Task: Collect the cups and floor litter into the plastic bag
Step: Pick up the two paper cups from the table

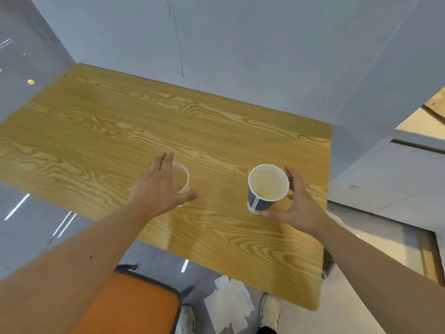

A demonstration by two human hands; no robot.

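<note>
Two paper cups stand upright on the wooden table [96, 121]. The left cup [183, 179] is pale and half hidden under my left hand [159, 186], whose spread fingers and thumb reach around it from above. The right cup [267, 186] is blue outside, white inside, and looks empty. My right hand [298, 203] sits at its right side, fingers behind the rim and thumb by the base, curved around it and not visibly clamped. White crumpled paper [228, 307] lies on the floor under the table's near edge. No plastic bag is in view.
An orange chair seat [134, 304] stands at the lower left, close to the table's near edge. My white shoes [269, 309] flank the paper on the floor. Grey walls close in behind and to the right of the table.
</note>
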